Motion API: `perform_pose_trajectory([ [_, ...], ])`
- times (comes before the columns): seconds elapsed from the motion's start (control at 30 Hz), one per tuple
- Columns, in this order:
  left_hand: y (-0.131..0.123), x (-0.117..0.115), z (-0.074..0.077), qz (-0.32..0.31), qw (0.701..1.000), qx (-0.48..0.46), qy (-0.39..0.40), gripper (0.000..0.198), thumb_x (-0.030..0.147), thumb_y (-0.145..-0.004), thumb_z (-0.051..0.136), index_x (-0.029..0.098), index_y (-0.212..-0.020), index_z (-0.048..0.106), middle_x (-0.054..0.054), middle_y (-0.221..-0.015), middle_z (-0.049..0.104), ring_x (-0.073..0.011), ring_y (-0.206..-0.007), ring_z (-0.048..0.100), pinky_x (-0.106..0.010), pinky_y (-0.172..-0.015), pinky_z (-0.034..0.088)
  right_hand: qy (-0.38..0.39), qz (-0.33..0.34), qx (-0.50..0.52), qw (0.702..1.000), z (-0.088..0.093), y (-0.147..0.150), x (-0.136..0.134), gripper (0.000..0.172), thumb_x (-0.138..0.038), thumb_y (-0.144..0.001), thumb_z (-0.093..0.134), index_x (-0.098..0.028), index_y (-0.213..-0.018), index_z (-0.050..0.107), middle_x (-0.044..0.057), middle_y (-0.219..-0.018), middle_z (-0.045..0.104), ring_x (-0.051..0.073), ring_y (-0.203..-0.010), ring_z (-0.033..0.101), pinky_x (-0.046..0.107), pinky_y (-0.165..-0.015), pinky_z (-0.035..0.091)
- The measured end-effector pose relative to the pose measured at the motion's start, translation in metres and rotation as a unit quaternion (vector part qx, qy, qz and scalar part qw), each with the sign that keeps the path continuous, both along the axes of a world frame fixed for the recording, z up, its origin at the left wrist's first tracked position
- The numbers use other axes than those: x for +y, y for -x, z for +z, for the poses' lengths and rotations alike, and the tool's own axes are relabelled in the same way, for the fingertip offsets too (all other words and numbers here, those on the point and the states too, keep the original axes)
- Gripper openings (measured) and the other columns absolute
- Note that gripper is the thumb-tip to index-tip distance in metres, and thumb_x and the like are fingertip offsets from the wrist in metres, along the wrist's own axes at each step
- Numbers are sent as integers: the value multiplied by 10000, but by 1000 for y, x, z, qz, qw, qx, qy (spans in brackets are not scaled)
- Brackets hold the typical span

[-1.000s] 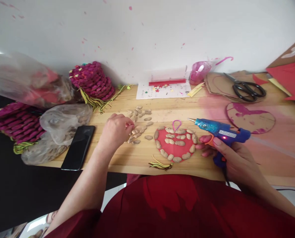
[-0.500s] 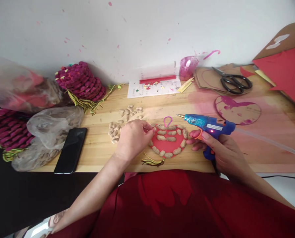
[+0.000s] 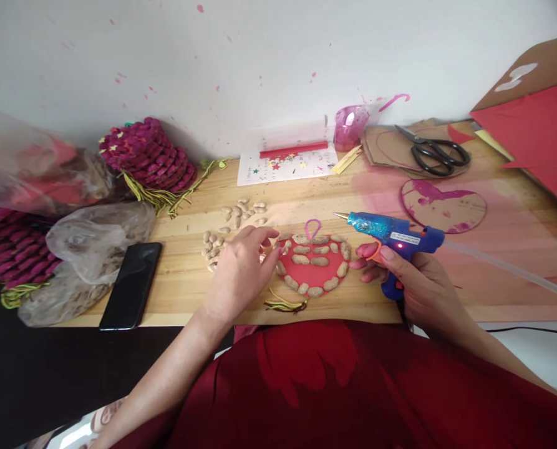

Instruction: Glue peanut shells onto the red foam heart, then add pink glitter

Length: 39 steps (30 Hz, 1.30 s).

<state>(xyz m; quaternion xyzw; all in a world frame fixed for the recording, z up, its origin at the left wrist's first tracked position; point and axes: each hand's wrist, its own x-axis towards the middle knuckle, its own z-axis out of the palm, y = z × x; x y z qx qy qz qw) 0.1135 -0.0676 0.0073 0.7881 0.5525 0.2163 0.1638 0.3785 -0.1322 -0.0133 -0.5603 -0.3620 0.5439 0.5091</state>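
A red card shape [image 3: 301, 272] lies flat on the table, with peanuts around its border and several more in rows across its upper middle. A pink loop [image 3: 312, 229] stands out from its top edge, and a yellow-green tassel [image 3: 285, 304] from its bottom. Just left of the card, my left hand [image 3: 243, 265] is open, thumb and fingers apart, with nothing visible in it. My right hand [image 3: 411, 274] grips a blue glue gun [image 3: 388, 234], a finger at the orange trigger. The gun's nozzle points left, above the card's right side; its red light glows.
Loose peanuts [image 3: 239, 211] lie beyond my left hand. A phone [image 3: 131, 285], plastic bags [image 3: 100, 227] and stacked purple peanut pieces [image 3: 150, 156] are at left. Scissors [image 3: 435, 156], a cardboard heart [image 3: 444, 209] and a pink cup [image 3: 350, 128] stand or lie toward the right and back.
My left hand has drawn back left from the card's left edge, and its fingers have parted. A peanut shows at that upper left edge. My right hand still holds the glue gun.
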Motion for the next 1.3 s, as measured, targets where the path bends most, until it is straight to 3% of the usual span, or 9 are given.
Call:
perform_pose_trajectory([
  [0.2,7,-33,-17,-3,1000,-30,0,852,377,-798,828,256,-1498,358,-101,-1199,660,-265,-1068,647,-434,-963,526,16,-40,67,997,6,3,5,226,-469,-820,792,-257,-899,785,4,-1018,776,138,-748,724,222,-688,573],
  [0.4,-3,-45,-22,-15,1000,-25,-9,1112,445,-732,877,293,-1586,181,-169,-1389,578,-353,-1243,591,-534,-1073,442,38,-25,76,996,1,4,11,213,-466,-855,764,-254,-874,770,3,-1206,754,174,-966,749,251,-858,585],
  [0.57,-4,-37,-22,-17,1000,1,-1,1091,371,-752,868,310,-1594,177,-153,-1382,606,-368,-1246,593,-583,-1077,417,33,16,57,998,-3,1,5,235,-481,-868,745,-255,-926,774,39,-1240,745,256,-1185,693,325,-907,611],
  [0.8,1,-16,-13,-100,994,-38,38,1031,202,-801,781,333,-1616,164,-126,-1476,557,-277,-1257,618,-464,-1091,474,52,17,54,997,4,0,-7,294,-503,-818,790,-249,-967,795,52,-1057,799,261,-1064,748,339,-819,653],
  [0.97,7,-5,-7,-114,993,-16,16,832,163,-868,681,294,-1587,285,-130,-1522,506,-250,-1208,649,-458,-1095,482,64,37,56,996,6,-1,-10,307,-512,-829,775,-231,-949,810,77,-1145,789,289,-1190,695,367,-883,643],
  [1.13,8,-1,-6,-126,992,-25,-3,637,204,-890,684,241,-1489,468,-121,-1428,594,-236,-1113,683,-450,-1061,514,45,33,68,996,-2,-3,-10,307,-487,-865,754,-258,-1066,793,51,-1198,777,276,-1147,714,391,-910,636],
  [1.3,9,-6,-7,-120,992,-48,0,575,212,-896,698,220,-1444,521,-115,-1361,643,-228,-1073,697,-428,-1010,553,48,35,70,996,-5,-4,-9,288,-487,-876,743,-274,-1063,796,44,-1214,774,278,-1116,725,403,-929,625],
])
